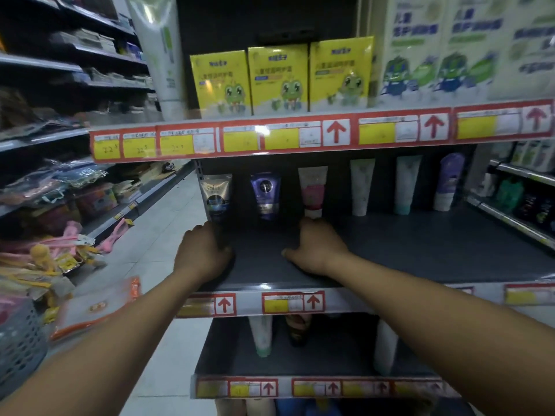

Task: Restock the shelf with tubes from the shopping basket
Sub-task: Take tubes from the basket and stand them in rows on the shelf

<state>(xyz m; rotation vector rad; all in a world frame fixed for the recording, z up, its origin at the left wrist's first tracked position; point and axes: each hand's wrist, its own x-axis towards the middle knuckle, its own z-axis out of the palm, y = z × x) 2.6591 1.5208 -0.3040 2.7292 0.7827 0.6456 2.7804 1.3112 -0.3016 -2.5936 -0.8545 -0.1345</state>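
Note:
On the dark middle shelf (420, 250), a row of tubes stands cap down along the back. My left hand (204, 253) is curled around the dark lower end of the gold tube (216, 193) at the row's left end. To its right stands a purple tube (265, 195), untouched. My right hand (318, 244) lies on the shelf floor with its thumb spread out. Its fingertips touch the white cap of the pink-and-white tube (313, 190). The grey shopping basket (18, 349) is at the lower left edge; its contents are hidden.
Further right stand two pale tubes (362, 187) and a lilac one (449, 183). Yellow frog boxes (279, 79) fill the shelf above. The shelf below holds more tubes (261, 334). An orange-white packet (96, 310) lies by the basket. The aisle floor (168, 223) runs left.

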